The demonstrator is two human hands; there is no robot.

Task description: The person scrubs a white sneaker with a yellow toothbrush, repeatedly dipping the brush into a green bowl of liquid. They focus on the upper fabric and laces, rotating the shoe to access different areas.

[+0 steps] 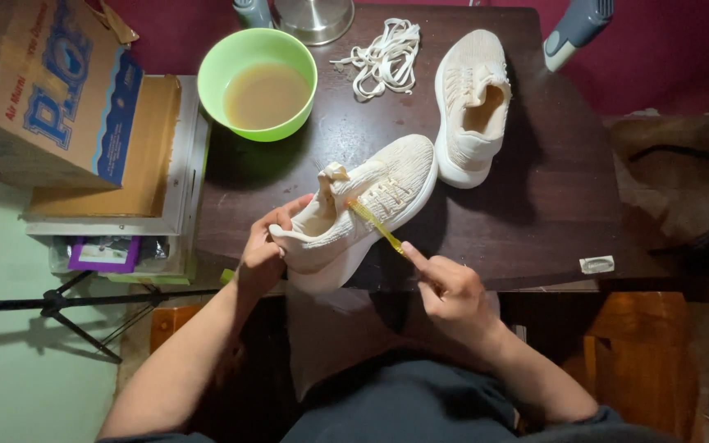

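a: what's the surface?
b: a dark wooden table, maroon wall behind, pale green floor left.
a: and the grips?
b: left hand clasps the heel of a cream shoe; right hand pinches a yellow toothbrush, bristles on its laces area. beyond the grip: green bowl, second shoe.

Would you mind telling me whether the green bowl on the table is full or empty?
Partly full: the green bowl stands upright holding murky brownish liquid, its level well below the rim.
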